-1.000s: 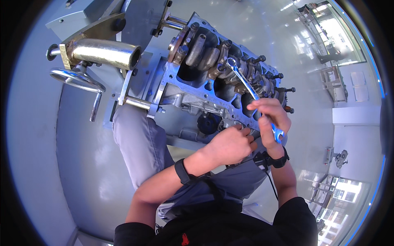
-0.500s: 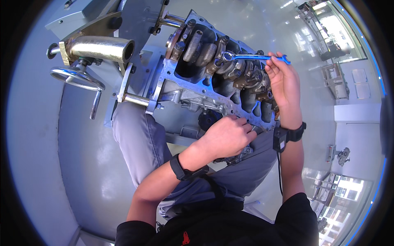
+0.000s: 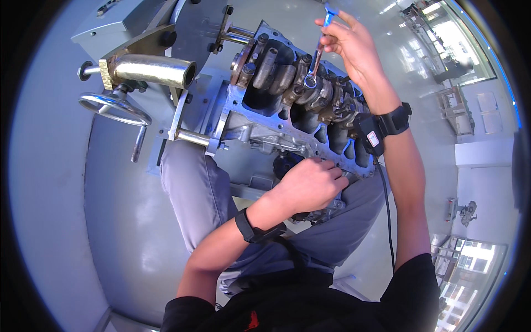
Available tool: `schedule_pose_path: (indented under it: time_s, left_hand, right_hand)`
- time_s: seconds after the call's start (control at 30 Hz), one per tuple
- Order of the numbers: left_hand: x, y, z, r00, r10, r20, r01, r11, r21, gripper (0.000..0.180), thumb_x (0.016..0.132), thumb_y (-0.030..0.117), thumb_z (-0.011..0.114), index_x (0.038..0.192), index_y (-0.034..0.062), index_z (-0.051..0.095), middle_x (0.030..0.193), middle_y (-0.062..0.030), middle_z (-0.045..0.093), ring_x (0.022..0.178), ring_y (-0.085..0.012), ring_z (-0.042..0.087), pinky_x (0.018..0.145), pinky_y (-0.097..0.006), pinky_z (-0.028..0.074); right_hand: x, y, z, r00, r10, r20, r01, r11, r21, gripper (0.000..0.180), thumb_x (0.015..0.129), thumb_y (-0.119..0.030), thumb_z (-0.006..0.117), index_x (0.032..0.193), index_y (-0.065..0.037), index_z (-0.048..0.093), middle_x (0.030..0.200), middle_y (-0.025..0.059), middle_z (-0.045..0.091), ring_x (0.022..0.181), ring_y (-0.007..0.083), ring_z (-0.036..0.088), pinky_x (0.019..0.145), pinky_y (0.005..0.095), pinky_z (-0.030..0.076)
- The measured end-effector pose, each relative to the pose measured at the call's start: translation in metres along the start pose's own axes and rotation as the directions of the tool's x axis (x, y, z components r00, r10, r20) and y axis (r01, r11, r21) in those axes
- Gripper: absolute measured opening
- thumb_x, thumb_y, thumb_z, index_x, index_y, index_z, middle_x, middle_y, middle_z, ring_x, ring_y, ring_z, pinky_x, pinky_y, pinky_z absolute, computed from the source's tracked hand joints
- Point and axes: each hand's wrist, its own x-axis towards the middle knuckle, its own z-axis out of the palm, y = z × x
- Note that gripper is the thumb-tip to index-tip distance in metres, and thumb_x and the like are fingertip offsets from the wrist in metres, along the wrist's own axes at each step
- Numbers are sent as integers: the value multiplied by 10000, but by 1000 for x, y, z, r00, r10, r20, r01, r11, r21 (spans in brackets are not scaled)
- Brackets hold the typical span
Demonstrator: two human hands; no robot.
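Observation:
An engine block (image 3: 260,123) is mounted on a stand before me, its crankshaft (image 3: 285,79) and bearing-cap bolts exposed. My right hand (image 3: 354,47) grips the far end of a shiny combination wrench (image 3: 317,58), some fingers curled around it and one stretched out. The wrench's ring end sits at a bolt head on a middle bearing cap, and its other end points away from me. My left hand (image 3: 312,185) is closed against the block's near edge. Its fingertips are partly hidden, so what they hold, if anything, cannot be made out.
At the left, the engine stand carries a thick metal tube (image 3: 155,71) and a handwheel (image 3: 113,108) with a crank handle. My knees flank the block's near side. A black cable (image 3: 389,216) hangs from my right wristband. Other equipment (image 3: 467,213) stands at the far right.
My right hand has swung the wrench's free end away from me and leftward, around the bolt. The left hand keeps its place on the block. The whole view has shifted slightly.

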Motion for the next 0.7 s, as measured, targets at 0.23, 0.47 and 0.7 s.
schedule_pose_path:
  time_s: [0.23, 0.47, 0.7]
  left_hand:
    - [-2, 0, 1, 1000, -7, 25, 7, 1000, 14, 134, 633, 129, 602, 741, 68, 552, 669, -31, 539, 692, -194, 570, 596, -318, 479]
    - [0, 2, 3, 995, -27, 95, 25, 1000, 15, 147, 641, 123, 601, 772, 66, 565, 699, -38, 554, 709, -202, 570, 607, -328, 478]
    - [-12, 2, 12, 998, -59, -7, 59, 998, -8, 215, 669, 90, 577, 874, 32, 605, 897, -115, 598, 862, -289, 581, 773, -410, 457]
  right_hand:
    - [-13, -25, 57, 993, 61, 102, -52, 994, -93, 582, 779, -32, 596, 1282, 27, 309, 894, 124, 597, 686, 145, 566, 584, 258, 460]
    - [-29, -16, 90, 865, -340, 369, 501, 590, -633, 447, 699, -144, 612, 1133, -82, 525, 851, 76, 670, 709, 228, 636, 667, 329, 494]
    - [-97, -12, 97, 553, -551, 625, 830, 302, -468, 154, 699, -178, 650, 726, -72, 540, 651, 43, 523, 630, 218, 591, 526, 334, 475]
